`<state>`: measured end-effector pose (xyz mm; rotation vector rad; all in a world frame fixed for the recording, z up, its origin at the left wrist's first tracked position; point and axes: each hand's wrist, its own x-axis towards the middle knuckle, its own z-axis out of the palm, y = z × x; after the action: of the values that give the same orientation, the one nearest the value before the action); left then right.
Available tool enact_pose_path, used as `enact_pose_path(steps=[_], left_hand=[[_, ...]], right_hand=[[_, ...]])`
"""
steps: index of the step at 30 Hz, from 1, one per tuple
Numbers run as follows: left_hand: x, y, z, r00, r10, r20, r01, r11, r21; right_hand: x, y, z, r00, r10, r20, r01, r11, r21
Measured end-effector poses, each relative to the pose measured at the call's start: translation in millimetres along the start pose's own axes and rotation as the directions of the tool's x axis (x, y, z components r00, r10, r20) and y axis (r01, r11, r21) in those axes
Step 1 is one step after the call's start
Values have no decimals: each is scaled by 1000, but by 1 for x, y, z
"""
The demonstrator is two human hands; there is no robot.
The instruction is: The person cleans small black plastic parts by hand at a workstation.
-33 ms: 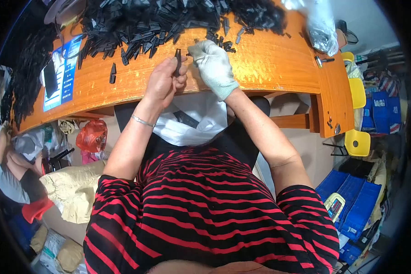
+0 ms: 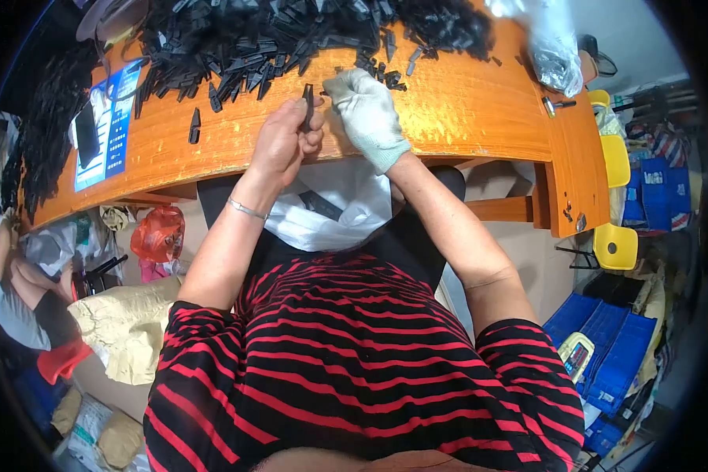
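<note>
Over the front edge of the wooden table (image 2: 472, 102), my bare left hand (image 2: 282, 140) grips a slim black tapered plastic piece (image 2: 307, 106) upright between thumb and fingers. My right hand (image 2: 367, 112), in a white knit glove, is just to its right with the fingertips pinched together; what they hold, if anything, is hidden. A large heap of similar black pieces (image 2: 252, 51) lies beyond both hands. Small black bits (image 2: 387, 76) sit past the gloved fingers. Below my hands, a white plastic bag (image 2: 315, 228) on my lap contains some black pieces.
One loose black piece (image 2: 195, 126) lies left of my hands. Farther left are a blue-and-white sheet (image 2: 118, 130) and another dark heap (image 2: 47, 134). A clear plastic bag (image 2: 557, 63) stands at the right back. Another person (image 2: 23, 291) sits at the far left.
</note>
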<state>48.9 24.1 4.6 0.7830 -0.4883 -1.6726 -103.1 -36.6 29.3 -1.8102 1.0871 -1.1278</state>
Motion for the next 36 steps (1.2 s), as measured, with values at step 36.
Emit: enact_pose_path(steps=[36], left_hand=[[-2, -31, 21, 945, 268, -190, -208, 936, 283]], right_hand=[[-4, -23, -5, 907, -60, 416, 310, 766, -564]])
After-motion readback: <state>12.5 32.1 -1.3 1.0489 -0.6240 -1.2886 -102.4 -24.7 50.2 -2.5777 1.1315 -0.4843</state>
